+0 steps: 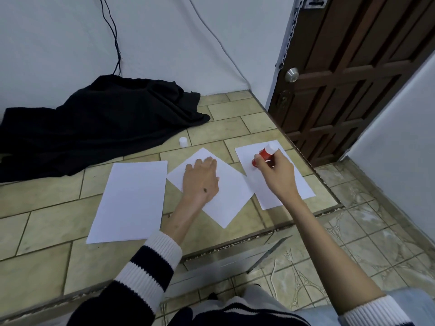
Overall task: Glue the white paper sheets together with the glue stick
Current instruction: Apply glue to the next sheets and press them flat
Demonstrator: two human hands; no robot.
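White sheets on tiled floor: left sheet (129,201) at 9 o'clock, middle sheet (226,196) (rotated diamond-wise) pinned by flat, open left hand (201,178). Right hand (275,172) grip closed around red glue stick (264,155), over right sheet (294,184) at 2 o'clock. White cap (183,141) at 12.

3 white paper sheets lie on a tiled ledge (47,198). The left hand (201,178) presses flat on the middle sheet (219,198), which is turned like a diamond. At its 9 o'clock lies the left sheet (131,198); at 3 o'clock the right sheet (282,191), overlapped by the diamond's corner. The right hand (275,171) grips a red glue stick (264,154) above that sheet. A white cap (183,141) stands at 11 o'clock, beside a black cloth (94,123).
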